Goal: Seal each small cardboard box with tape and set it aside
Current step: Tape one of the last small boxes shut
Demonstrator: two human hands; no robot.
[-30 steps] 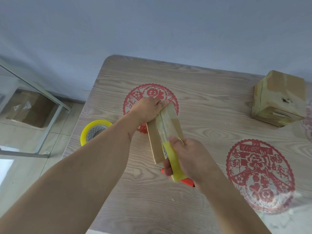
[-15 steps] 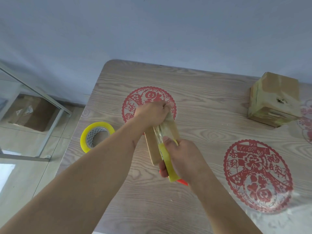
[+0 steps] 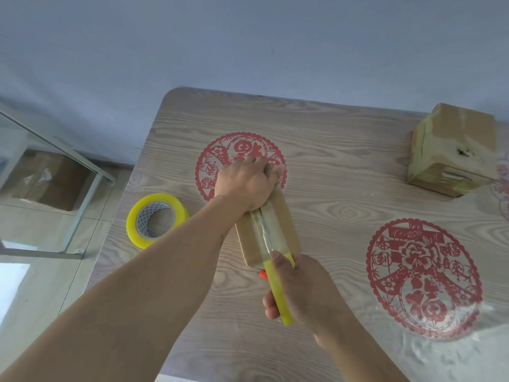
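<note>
Left hand [image 3: 245, 183] pins box [image 3: 286, 216]; spare tape roll [image 3: 155, 219] beside forearm.

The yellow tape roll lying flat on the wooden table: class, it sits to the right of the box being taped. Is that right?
No. The head view shows the yellow tape roll lying left of the small cardboard box being taped, beyond the left forearm.

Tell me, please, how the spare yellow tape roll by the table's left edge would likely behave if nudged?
The spare tape roll lies flat on its side, so it would probably slide rather than roll. It sits near the table edge, so a leftward push might drop it. Its open core suggests it is fairly light.
</note>
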